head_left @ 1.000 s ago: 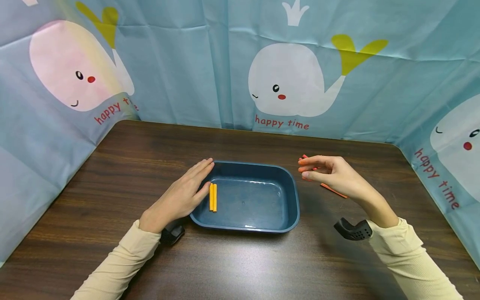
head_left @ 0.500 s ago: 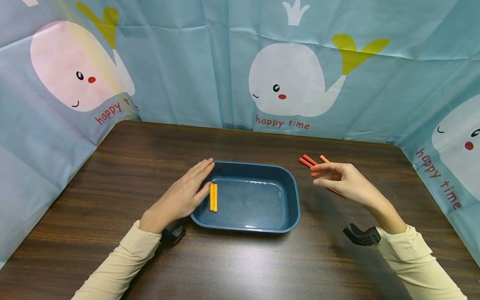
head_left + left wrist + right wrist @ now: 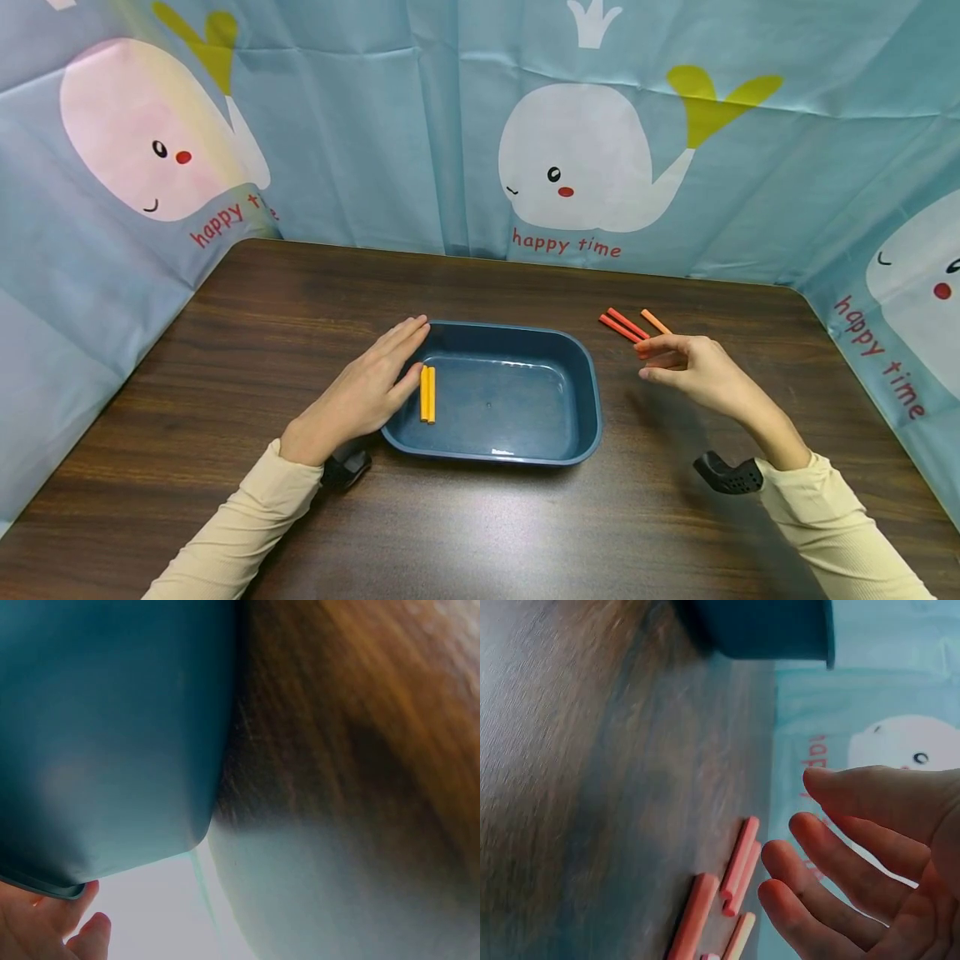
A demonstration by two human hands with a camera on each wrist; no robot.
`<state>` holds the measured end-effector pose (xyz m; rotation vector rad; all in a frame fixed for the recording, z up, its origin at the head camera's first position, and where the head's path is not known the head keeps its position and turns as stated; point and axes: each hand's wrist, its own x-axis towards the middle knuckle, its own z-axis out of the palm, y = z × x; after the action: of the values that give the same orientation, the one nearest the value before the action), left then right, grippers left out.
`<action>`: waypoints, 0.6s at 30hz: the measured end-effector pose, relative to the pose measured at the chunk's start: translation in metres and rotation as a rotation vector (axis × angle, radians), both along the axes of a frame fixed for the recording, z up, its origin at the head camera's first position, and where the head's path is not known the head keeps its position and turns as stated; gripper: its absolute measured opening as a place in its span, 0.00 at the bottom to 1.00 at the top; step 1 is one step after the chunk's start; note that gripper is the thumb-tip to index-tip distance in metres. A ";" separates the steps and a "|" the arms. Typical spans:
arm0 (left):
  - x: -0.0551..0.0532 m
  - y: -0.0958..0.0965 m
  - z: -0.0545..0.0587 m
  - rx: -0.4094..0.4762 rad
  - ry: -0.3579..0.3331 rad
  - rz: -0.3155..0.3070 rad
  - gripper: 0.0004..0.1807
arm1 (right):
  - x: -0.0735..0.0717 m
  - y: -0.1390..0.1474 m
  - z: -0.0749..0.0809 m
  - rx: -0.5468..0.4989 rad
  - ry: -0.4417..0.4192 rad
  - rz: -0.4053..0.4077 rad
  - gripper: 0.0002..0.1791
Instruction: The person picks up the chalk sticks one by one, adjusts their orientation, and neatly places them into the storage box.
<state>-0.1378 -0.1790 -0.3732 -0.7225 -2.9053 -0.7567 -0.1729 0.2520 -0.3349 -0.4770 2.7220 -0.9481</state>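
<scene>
Head view bright and sharp. We note glare on the table (image 3: pixel 517 525) on the near side of the tray (image 3: pixel 495 408), soft shadow right of it. Left wrist view: blur beside it, washed-out white beyond.

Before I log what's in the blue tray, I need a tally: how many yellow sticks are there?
2 visible: the left one and right one lie side by side in the blue tray's left end. The left hand might hide more.
</scene>
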 end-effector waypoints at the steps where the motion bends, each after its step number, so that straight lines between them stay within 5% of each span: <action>1: 0.000 0.000 0.000 -0.001 0.001 0.000 0.31 | -0.001 0.001 -0.001 0.009 0.000 0.002 0.23; 18: 0.000 0.000 0.001 -0.004 -0.002 -0.002 0.31 | -0.012 0.018 -0.015 0.133 0.044 0.010 0.20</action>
<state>-0.1383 -0.1792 -0.3720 -0.7258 -2.9093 -0.7519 -0.1850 0.2703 -0.3494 -0.4912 2.7963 -0.7561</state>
